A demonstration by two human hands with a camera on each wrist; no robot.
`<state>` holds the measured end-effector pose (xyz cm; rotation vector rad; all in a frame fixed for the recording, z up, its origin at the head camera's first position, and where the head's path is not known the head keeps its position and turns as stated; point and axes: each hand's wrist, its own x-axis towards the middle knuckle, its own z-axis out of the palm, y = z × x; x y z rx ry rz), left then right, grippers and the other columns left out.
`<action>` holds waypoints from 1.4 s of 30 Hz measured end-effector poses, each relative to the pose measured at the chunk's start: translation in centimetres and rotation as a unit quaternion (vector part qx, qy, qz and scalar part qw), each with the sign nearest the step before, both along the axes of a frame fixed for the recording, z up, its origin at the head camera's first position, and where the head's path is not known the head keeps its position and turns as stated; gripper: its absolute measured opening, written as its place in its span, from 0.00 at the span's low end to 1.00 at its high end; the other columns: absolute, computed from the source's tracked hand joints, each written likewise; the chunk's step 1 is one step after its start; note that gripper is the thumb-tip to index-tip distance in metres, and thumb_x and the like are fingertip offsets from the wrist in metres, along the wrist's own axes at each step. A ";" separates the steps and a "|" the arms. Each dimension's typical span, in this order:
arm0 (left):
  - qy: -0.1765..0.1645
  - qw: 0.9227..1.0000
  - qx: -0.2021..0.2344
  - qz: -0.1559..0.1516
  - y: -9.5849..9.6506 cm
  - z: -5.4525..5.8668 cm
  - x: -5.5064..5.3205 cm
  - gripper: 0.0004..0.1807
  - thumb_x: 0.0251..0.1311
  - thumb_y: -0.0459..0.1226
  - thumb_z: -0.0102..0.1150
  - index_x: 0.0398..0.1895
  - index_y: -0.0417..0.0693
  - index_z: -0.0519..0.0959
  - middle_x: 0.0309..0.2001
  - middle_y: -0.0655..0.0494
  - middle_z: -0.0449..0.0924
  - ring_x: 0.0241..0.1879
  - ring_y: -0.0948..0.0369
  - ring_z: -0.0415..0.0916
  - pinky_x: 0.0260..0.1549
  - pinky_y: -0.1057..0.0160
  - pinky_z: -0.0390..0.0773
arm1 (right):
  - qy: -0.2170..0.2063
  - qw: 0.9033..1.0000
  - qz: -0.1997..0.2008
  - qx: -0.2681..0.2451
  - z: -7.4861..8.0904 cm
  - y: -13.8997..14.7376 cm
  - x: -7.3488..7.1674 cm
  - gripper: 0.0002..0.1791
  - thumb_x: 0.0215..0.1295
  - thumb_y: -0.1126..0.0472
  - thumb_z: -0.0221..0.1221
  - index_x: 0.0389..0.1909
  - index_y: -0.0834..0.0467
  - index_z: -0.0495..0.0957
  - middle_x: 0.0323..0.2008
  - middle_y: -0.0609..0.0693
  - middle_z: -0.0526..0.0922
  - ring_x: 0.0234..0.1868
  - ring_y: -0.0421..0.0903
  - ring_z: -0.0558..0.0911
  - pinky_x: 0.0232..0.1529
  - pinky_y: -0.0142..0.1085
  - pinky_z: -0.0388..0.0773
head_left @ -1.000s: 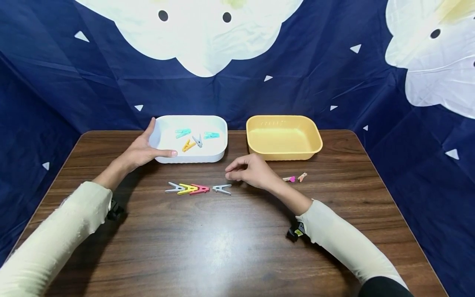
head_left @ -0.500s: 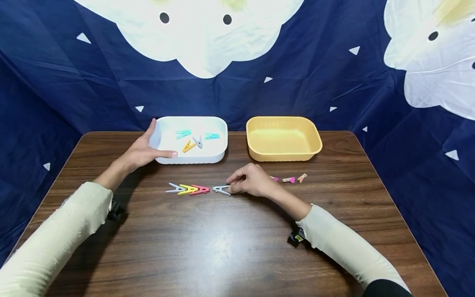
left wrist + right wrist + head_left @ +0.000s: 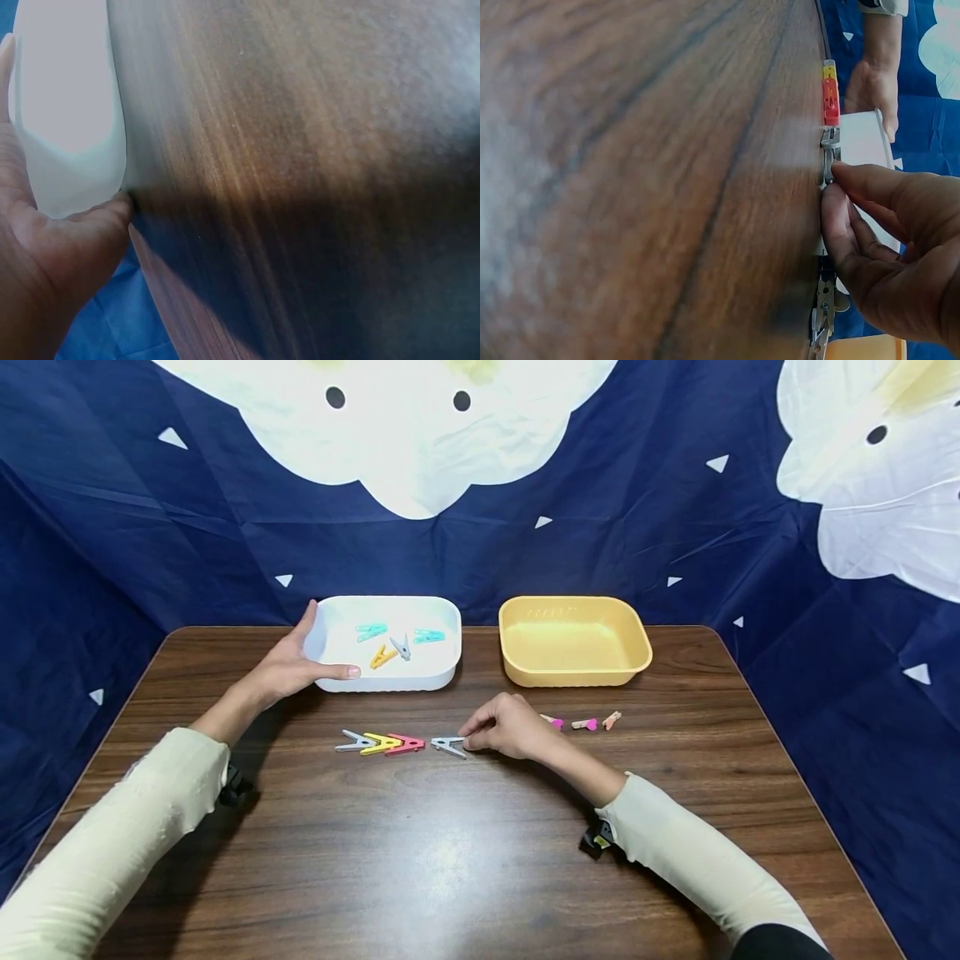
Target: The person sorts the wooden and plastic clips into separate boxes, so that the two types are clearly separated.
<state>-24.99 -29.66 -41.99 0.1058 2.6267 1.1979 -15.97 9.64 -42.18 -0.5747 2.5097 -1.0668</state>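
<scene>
My left hand [image 3: 288, 664] holds the left end of a white plastic basket [image 3: 408, 682], thumb along the front rim and fingers toward the back. Inside lie two turquoise clothespins, an orange clothespin [image 3: 382, 657] and a grey-blue clothespin [image 3: 401, 648]. On the table, my right hand [image 3: 510, 727] pinches one leg of a grey clothespin [image 3: 447, 744] between thumb and forefinger; the right wrist view shows the fingertips at the end of this clothespin [image 3: 829, 146]. To its left, a red clothespin [image 3: 406, 744], a yellow clothespin [image 3: 381, 743] and another grey clothespin [image 3: 354, 742] form a row.
A yellow basket [image 3: 573, 678] stands at the back right. In front of it lie small wooden clips, two with pink hearts [image 3: 590, 724] and an orange-toned one [image 3: 612, 720]. The brown wood-grain table [image 3: 420, 860] ends at a navy patterned cloth [image 3: 480, 560].
My right hand has come down a little toward the table and now pinches the end of the grey clothespin, uncovering another pink-heart clip. My left hand stays on the white basket.
</scene>
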 end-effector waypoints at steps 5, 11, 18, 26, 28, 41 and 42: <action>-0.004 1.000 -0.002 -0.002 0.0 0.0 -0.1 0.86 0.58 0.54 0.88 0.90 0.66 0.16 0.94 0.53 0.21 0.94 0.44 0.27 0.91 0.33 0.39 | 0.009 1.000 0.000 -0.004 0.1 0.1 0.1 0.02 0.70 0.61 0.78 0.40 0.51 0.98 0.44 0.45 0.98 0.43 0.36 0.86 0.45 0.31 0.82; -0.009 1.000 -0.003 -0.002 0.0 0.0 -0.2 0.86 0.59 0.53 0.87 0.90 0.66 0.16 0.94 0.54 0.20 0.94 0.45 0.25 0.91 0.33 0.38 | 0.005 1.000 -0.019 -0.011 0.3 0.2 0.3 0.03 0.71 0.59 0.77 0.42 0.50 0.98 0.46 0.46 0.98 0.42 0.37 0.86 0.43 0.31 0.82; -0.006 1.000 -0.006 0.000 -0.1 0.0 -0.1 0.85 0.59 0.54 0.87 0.90 0.65 0.16 0.94 0.53 0.20 0.94 0.44 0.25 0.91 0.33 0.39 | -0.007 0.998 -0.035 -0.049 0.8 0.2 -0.1 0.03 0.73 0.62 0.76 0.43 0.55 0.97 0.37 0.49 0.97 0.27 0.37 0.84 0.31 0.31 0.85; -0.008 1.000 0.000 0.005 0.0 0.0 -0.1 0.86 0.58 0.53 0.88 0.91 0.68 0.18 0.94 0.52 0.21 0.94 0.44 0.26 0.91 0.32 0.39 | -0.032 0.993 -0.070 -0.088 1.7 0.7 -0.8 0.04 0.74 0.62 0.74 0.45 0.55 0.97 0.32 0.49 0.94 0.32 0.45 0.88 0.31 0.39 0.90; -0.007 1.000 0.000 0.005 0.0 0.1 -0.1 0.86 0.57 0.54 0.89 0.91 0.68 0.18 0.94 0.52 0.22 0.94 0.44 0.27 0.91 0.32 0.39 | -0.027 0.992 -0.079 -0.094 2.1 0.9 -1.0 0.04 0.74 0.62 0.75 0.44 0.55 0.97 0.31 0.49 0.94 0.31 0.46 0.88 0.29 0.36 0.87; 0.000 1.000 0.010 0.007 0.1 0.1 0.1 0.89 0.54 0.53 0.91 0.91 0.65 0.17 0.94 0.54 0.21 0.94 0.45 0.26 0.92 0.34 0.38 | 0.026 0.987 -0.099 -0.123 3.7 0.8 -2.0 0.06 0.72 0.64 0.75 0.45 0.59 0.96 0.35 0.52 0.97 0.39 0.59 0.95 0.38 0.36 0.89; 0.000 1.000 0.010 0.008 0.1 0.1 0.1 0.89 0.54 0.53 0.91 0.91 0.66 0.17 0.94 0.54 0.21 0.94 0.45 0.26 0.92 0.34 0.38 | 0.029 0.987 -0.099 -0.125 3.8 0.8 -2.1 0.06 0.72 0.64 0.75 0.45 0.59 0.96 0.35 0.52 0.97 0.39 0.61 0.95 0.36 0.34 0.87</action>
